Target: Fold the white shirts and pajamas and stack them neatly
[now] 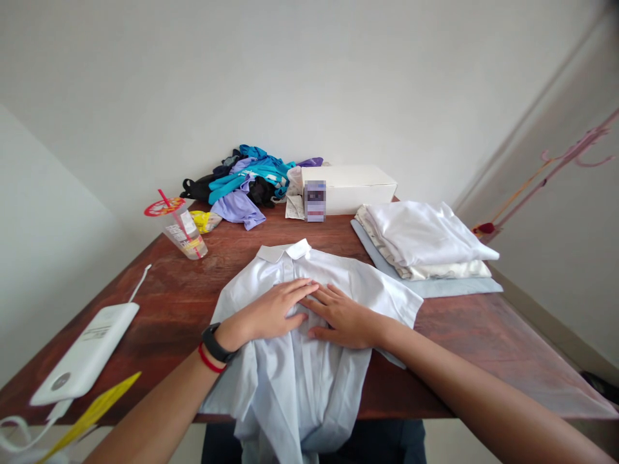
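Note:
A white collared shirt lies spread on the brown wooden table, collar away from me, its lower part hanging over the near edge. My left hand lies flat on the shirt's chest, fingers stretched toward the middle. My right hand presses flat beside it, fingertips almost touching the left hand. Neither hand grips anything. A black band and a red band sit on my left wrist.
A stack of folded white and pale-blue clothes lies at the right. A white box and a heap of blue, purple and black garments sit at the back. A plastic cup with a straw and a white power bank are at the left.

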Action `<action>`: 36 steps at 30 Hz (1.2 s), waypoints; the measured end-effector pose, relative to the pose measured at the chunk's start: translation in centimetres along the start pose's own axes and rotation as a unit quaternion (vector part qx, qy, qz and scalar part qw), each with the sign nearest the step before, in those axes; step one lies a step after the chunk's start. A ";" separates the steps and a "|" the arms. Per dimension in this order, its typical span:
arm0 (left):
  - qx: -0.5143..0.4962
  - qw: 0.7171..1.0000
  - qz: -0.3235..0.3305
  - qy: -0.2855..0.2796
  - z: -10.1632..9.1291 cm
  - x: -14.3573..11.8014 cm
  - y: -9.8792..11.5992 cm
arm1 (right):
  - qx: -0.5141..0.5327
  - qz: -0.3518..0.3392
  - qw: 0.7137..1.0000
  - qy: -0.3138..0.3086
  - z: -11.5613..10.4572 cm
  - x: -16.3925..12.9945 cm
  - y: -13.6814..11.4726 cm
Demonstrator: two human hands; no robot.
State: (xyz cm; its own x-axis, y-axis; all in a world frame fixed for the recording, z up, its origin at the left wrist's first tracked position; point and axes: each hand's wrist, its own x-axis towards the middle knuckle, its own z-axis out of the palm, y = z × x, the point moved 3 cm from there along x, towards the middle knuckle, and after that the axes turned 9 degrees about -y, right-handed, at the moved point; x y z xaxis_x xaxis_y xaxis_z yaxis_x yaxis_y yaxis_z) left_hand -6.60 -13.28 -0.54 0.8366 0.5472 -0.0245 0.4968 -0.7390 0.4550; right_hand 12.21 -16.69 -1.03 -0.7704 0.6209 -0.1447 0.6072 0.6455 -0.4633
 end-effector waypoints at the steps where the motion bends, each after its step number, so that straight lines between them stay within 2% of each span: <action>1: -0.008 1.000 0.003 0.018 -0.1 0.1 0.0 | 0.000 -0.004 1.000 0.006 -0.2 0.0 0.0; 6: -0.069 0.992 -0.006 0.103 -1.2 0.4 0.5 | 0.048 -0.042 0.993 0.095 -1.5 -0.3 -0.2; 10: -0.097 0.986 -0.012 0.135 -2.0 0.4 1.2 | 0.076 -0.057 0.986 0.140 -2.2 -0.7 -0.5; 21: -0.038 0.995 -0.002 0.095 -1.2 0.5 0.5 | 0.078 -0.124 0.981 0.128 -1.8 -0.2 -0.8; 29: -0.006 0.998 -0.031 0.059 -0.8 0.5 0.3 | 0.097 -0.143 0.978 0.119 -1.8 0.0 -1.1; 36: -0.014 0.997 -0.049 0.059 -0.8 0.3 0.6 | 0.123 -0.136 0.976 0.114 -1.7 0.1 -0.8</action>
State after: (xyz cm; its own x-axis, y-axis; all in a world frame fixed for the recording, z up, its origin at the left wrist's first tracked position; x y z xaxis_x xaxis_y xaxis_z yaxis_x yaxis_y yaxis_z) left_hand -6.21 -13.27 0.43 0.7510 0.6594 0.0340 0.5664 -0.6698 0.4801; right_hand 11.93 -16.40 0.79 -0.8164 0.5422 0.1987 0.2996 0.6918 -0.6570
